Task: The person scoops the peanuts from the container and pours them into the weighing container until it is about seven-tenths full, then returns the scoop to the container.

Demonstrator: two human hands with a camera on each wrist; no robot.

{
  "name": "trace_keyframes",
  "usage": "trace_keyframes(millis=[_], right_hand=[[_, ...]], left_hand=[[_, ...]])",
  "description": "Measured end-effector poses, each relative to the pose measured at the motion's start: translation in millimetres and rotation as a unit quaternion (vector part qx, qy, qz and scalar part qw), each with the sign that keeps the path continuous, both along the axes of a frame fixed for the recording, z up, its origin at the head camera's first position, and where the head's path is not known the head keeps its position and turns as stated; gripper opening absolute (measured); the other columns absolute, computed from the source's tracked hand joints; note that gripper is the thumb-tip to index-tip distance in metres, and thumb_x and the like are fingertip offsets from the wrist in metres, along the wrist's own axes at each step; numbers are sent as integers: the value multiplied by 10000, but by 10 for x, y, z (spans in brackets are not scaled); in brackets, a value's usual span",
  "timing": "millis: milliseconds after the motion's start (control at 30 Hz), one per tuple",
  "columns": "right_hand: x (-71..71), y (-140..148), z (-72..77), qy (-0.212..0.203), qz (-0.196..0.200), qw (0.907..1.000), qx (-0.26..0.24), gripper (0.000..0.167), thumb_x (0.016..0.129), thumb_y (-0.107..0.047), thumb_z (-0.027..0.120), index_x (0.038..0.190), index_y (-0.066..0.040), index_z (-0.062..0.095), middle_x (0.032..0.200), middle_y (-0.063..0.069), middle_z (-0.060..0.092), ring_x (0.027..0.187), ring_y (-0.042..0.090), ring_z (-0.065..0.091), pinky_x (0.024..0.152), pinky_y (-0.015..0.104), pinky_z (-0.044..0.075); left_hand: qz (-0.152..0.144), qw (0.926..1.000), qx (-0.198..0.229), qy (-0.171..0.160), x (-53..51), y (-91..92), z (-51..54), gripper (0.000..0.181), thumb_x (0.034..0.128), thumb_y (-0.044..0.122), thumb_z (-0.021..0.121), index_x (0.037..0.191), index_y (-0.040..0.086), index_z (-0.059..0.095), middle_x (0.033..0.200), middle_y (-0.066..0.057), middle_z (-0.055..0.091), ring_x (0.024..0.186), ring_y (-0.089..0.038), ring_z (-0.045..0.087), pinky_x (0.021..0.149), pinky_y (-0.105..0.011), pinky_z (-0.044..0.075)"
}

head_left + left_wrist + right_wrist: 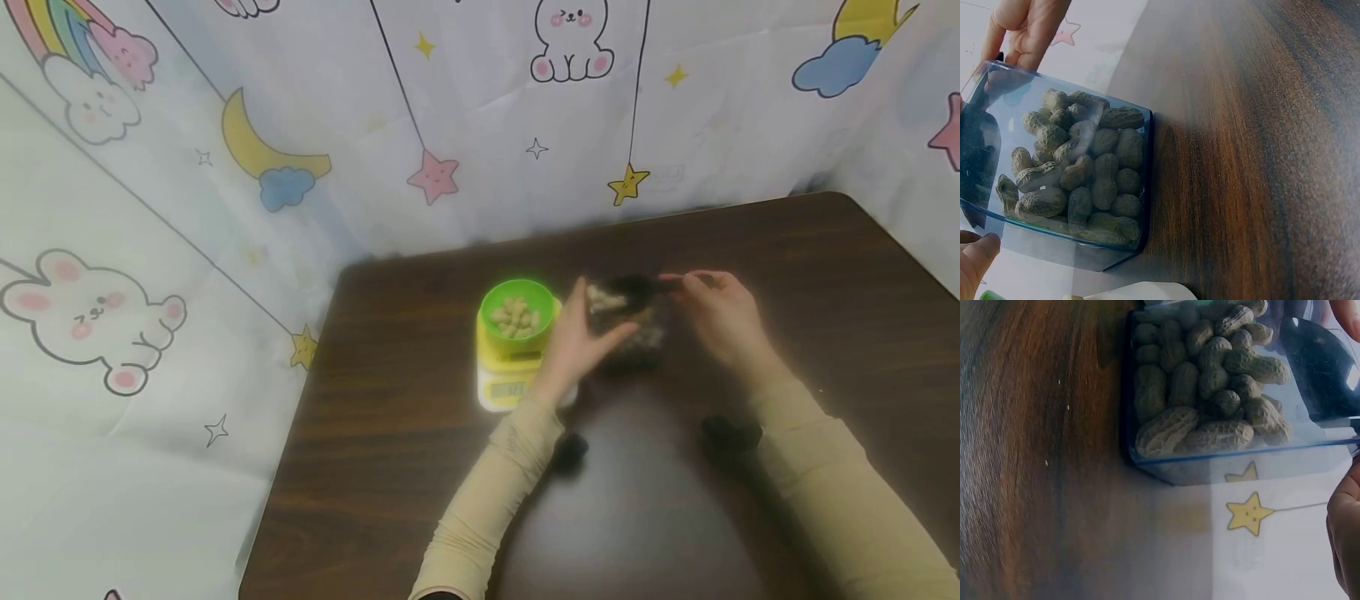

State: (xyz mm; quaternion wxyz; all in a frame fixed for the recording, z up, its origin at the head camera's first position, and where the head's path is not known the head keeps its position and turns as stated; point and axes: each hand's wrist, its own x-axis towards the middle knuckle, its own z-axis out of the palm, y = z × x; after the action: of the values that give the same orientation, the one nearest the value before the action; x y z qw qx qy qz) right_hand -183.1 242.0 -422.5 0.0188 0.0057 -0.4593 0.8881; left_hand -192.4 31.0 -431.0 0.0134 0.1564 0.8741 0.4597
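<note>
A clear plastic box (1054,234) of unshelled peanuts (1107,178) stands on the table right of a kitchen scale. My left hand (572,342) grips the box's left side, thumb on the near side and fingers behind. From the right, my right hand (723,321) pinches the handle of a black scoop (1319,372), whose head is inside the box, beside the peanuts. Part of that handle is hidden by my fingers. The scale (492,358) is yellow and white and bears a green bowl (517,289) with peanuts in it.
Beneath everything is a dark wood-grain table (390,400). Pale crumbs (1067,407) lie on it near the box. A white cartoon-printed curtain (480,108) hangs along the table's far and left sides. The scale stands close against my left forearm.
</note>
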Motion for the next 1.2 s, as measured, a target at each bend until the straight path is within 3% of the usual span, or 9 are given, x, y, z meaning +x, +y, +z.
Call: trace_keyframes(millis=[267, 433, 767, 833, 1033, 1200], right_hand=[[-11, 7, -31, 277, -424, 9963, 687, 192, 881, 5, 584, 1025, -74, 484, 972, -12, 723, 859, 88, 678, 784, 166, 558], [-49, 8, -8, -126, -895, 9783, 1863, 256, 829, -137, 699, 1043, -106, 562, 944, -80, 701, 819, 40, 685, 722, 145, 559], [-104, 38, 59, -550, -727, 9668, 2389, 332, 811, -197, 724, 1070, -117, 532, 894, -60, 683, 754, 45, 669, 621, 184, 566], [-106, 43, 69, -629, -669, 9670, 2378, 341, 815, -219, 719, 1071, -116, 518, 874, -72, 677, 747, 37, 665, 630, 176, 565], [-128, 48, 45, -523, -545, 9888, 1288, 242, 840, -111, 674, 1025, -90, 521, 868, -58, 685, 775, 48, 679, 709, 151, 563], [-128, 57, 21, -443, -526, 9936, 899, 200, 841, -69, 665, 1000, -96, 547, 900, -43, 677, 793, 64, 681, 736, 159, 564]], left_hand=[[-5, 10000, 30, 65, -14, 9, -16, 1036, 733, 609, 666, 1502, 255, 68, 1562, -15, 197, 1420, -187, 263, 1164, -390, 271], [-12, 10000, 29, 61, -16, 4, -13, 1041, 724, 627, 659, 1500, 263, 69, 1563, -16, 195, 1422, -182, 260, 1164, -391, 270], [7, 9999, -16, 130, -31, 8, -24, 1043, 723, 629, 657, 1498, 286, 49, 1558, -11, 210, 1414, -195, 281, 1152, -403, 291], [6, 10000, 42, 86, -29, 10, -21, 1046, 717, 631, 660, 1495, 302, 43, 1559, -5, 208, 1414, -196, 279, 1149, -412, 293], [8, 9998, 156, 77, -30, 13, -13, 1053, 718, 599, 686, 1494, 301, 41, 1558, -15, 215, 1410, -201, 287, 1145, -414, 299], [7, 9998, 164, 94, -32, 18, -10, 1048, 719, 592, 689, 1495, 292, 52, 1557, -19, 217, 1410, -196, 287, 1146, -405, 299]])
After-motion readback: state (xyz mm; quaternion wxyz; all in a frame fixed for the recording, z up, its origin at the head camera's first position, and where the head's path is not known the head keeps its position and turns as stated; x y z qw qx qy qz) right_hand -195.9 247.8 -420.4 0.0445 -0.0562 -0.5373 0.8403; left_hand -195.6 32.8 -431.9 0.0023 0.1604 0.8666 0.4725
